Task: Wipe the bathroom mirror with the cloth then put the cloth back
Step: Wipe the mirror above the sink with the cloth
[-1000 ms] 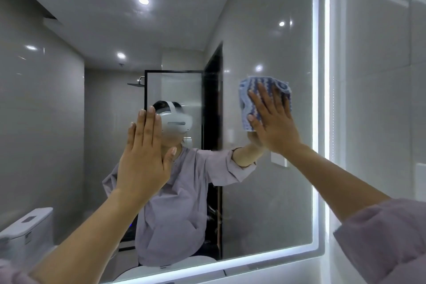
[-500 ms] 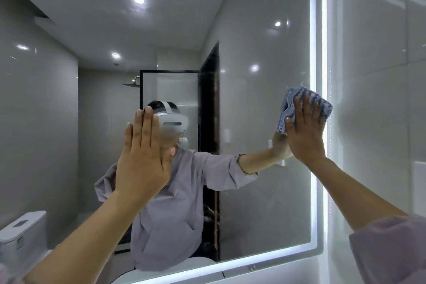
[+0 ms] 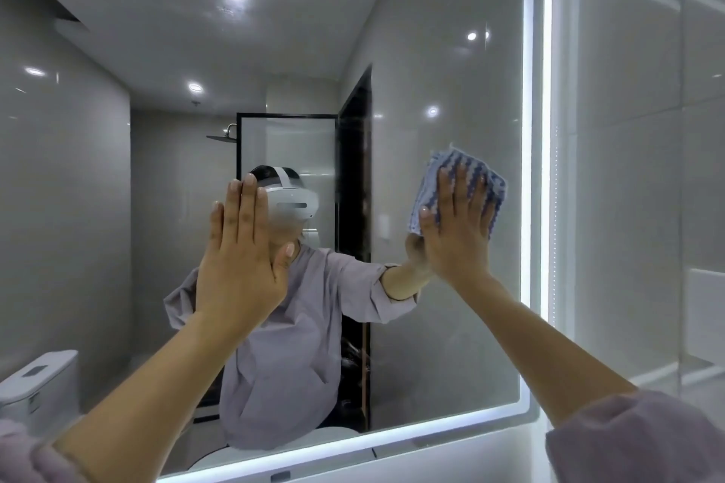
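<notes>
A large bathroom mirror [image 3: 451, 325] with a lit white border fills the head view. A folded blue-and-white patterned cloth [image 3: 435, 176] lies flat against the glass near the mirror's right side. My right hand [image 3: 459, 223] presses it to the mirror with straight, spread fingers. My left hand [image 3: 239, 247] rests flat on the glass left of centre, fingers straight and together, holding nothing. The cloth's lower part is hidden behind my right hand.
The glowing mirror edge [image 3: 533, 169] runs just right of the cloth, with a glossy tiled wall [image 3: 627, 208] beyond. The reflection shows a person in a lilac shirt, a shower screen and a toilet [image 3: 39, 384] at lower left.
My right hand swept the cloth right to the mirror's lit edge, then back left and slightly down. My left hand stayed flat on the glass in the same spot.
</notes>
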A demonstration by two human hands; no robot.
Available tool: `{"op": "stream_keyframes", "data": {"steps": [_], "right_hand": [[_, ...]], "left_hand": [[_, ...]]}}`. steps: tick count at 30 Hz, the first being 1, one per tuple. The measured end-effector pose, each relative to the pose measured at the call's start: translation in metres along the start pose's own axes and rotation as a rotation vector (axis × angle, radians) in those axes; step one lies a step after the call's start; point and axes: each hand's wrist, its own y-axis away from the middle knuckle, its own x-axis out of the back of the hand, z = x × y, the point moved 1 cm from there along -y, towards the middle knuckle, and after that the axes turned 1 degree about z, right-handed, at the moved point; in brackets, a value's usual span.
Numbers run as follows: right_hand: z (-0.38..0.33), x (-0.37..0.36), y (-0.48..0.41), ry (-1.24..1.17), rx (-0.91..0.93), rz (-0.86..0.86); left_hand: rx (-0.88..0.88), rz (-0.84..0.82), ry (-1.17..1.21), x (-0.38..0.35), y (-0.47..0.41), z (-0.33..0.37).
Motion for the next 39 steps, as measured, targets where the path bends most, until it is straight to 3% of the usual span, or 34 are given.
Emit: {"op": "stream_keyframes", "data": {"steps": [13,39], "right_hand": [[-0.099,0.000,0.029,-0.072,0.287,-0.015],[-0.085,-0.003,0.032,-0.040,0.471,-0.039]], "left_hand": [[0.045,-0.051,-0.030,0.003,0.001,0.003],[0.033,-0.050,-0.046,0.006,0.000,0.003]]}}
